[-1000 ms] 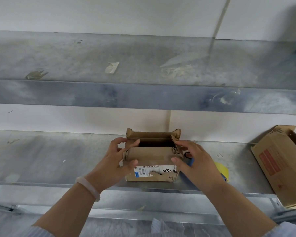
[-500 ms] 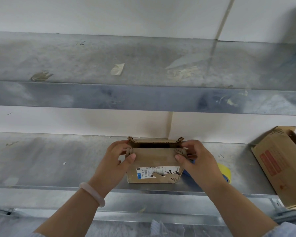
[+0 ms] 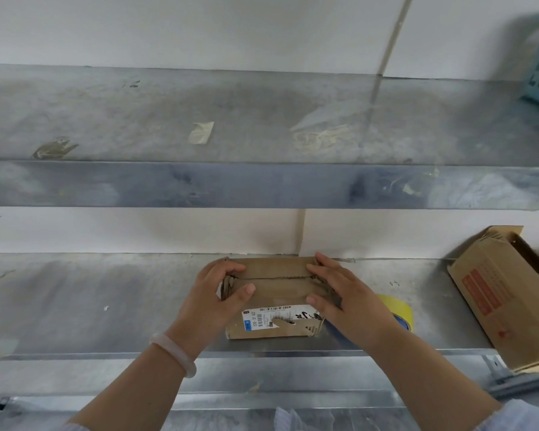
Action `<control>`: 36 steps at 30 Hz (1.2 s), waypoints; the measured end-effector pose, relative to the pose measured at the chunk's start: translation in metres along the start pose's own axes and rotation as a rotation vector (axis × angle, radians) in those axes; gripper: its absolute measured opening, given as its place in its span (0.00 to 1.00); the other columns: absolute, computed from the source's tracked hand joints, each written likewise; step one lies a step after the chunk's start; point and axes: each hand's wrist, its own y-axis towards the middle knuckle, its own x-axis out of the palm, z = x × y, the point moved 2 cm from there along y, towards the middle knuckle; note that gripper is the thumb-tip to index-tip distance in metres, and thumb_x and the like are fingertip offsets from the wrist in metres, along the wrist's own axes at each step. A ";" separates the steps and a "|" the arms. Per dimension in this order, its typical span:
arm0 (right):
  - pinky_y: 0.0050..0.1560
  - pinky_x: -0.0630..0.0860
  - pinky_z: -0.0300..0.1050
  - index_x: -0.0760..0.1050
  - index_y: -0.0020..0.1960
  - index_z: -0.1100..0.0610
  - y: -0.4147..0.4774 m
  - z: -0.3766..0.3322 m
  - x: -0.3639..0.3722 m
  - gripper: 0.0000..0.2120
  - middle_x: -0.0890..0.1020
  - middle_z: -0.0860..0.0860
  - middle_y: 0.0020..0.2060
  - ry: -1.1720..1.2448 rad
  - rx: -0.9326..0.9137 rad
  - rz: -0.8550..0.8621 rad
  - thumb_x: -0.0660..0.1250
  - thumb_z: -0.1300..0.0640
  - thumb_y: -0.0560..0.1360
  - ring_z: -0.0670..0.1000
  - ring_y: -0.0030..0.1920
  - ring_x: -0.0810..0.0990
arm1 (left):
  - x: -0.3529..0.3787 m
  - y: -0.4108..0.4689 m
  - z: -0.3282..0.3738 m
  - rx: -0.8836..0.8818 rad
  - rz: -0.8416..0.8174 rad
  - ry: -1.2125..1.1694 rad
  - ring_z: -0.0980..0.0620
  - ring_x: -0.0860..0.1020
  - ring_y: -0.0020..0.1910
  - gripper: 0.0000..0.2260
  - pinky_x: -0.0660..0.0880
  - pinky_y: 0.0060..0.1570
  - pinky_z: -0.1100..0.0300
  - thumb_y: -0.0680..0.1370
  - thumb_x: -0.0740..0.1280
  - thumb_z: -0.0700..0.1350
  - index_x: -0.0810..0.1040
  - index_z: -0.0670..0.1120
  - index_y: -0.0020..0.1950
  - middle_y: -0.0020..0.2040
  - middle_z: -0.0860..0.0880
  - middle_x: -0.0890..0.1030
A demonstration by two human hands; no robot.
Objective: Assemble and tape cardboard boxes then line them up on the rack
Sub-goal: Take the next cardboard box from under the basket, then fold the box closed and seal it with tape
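Grip of left hand (image 3: 213,295) curled round box (image 3: 273,321), right hand (image 3: 347,295) flat, pressing flaps (image 3: 274,268)

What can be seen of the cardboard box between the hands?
The small cardboard box is worn brown corrugated card with a torn white label on its near side. It sits on the lower metal shelf near the front edge. Its top flaps are folded shut, no tape visible. The left hand grips its left end; the right hand presses its right end.
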 end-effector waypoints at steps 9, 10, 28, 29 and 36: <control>0.71 0.65 0.46 0.52 0.75 0.35 -0.013 0.051 -0.021 0.30 0.61 0.36 0.74 0.022 0.179 0.148 0.60 0.38 0.77 0.42 0.72 0.63 | 0.007 0.008 0.006 -0.001 0.009 0.001 0.76 0.67 0.55 0.17 0.66 0.47 0.80 0.69 0.75 0.53 0.75 0.66 0.54 0.62 0.55 0.69; 0.71 0.64 0.46 0.54 0.76 0.37 -0.018 0.069 -0.026 0.29 0.63 0.40 0.74 0.038 0.267 0.186 0.61 0.40 0.78 0.44 0.72 0.64 | 0.008 0.007 0.006 -0.006 0.012 0.002 0.75 0.67 0.55 0.17 0.66 0.48 0.78 0.67 0.74 0.55 0.75 0.67 0.53 0.62 0.56 0.69; 0.42 0.69 0.28 0.62 0.65 0.29 -0.048 0.150 -0.022 0.26 0.76 0.35 0.52 0.072 0.215 -0.006 0.70 0.40 0.73 0.39 0.47 0.76 | 0.026 -0.002 0.018 -0.147 0.140 0.011 0.63 0.71 0.56 0.18 0.68 0.52 0.69 0.69 0.76 0.47 0.77 0.65 0.54 0.63 0.54 0.72; 0.42 0.69 0.27 0.63 0.65 0.29 -0.049 0.152 -0.025 0.25 0.75 0.35 0.52 0.090 0.207 0.010 0.70 0.40 0.73 0.39 0.47 0.76 | 0.028 -0.005 0.019 -0.153 0.152 0.016 0.62 0.71 0.57 0.19 0.68 0.53 0.69 0.70 0.76 0.46 0.78 0.65 0.54 0.63 0.54 0.71; 0.48 0.74 0.38 0.64 0.63 0.25 -0.073 0.179 -0.078 0.26 0.77 0.38 0.53 0.217 0.231 0.244 0.71 0.42 0.72 0.42 0.52 0.77 | 0.068 -0.016 0.040 -0.109 0.127 -0.043 0.71 0.71 0.58 0.21 0.70 0.49 0.76 0.69 0.76 0.41 0.79 0.64 0.54 0.61 0.64 0.71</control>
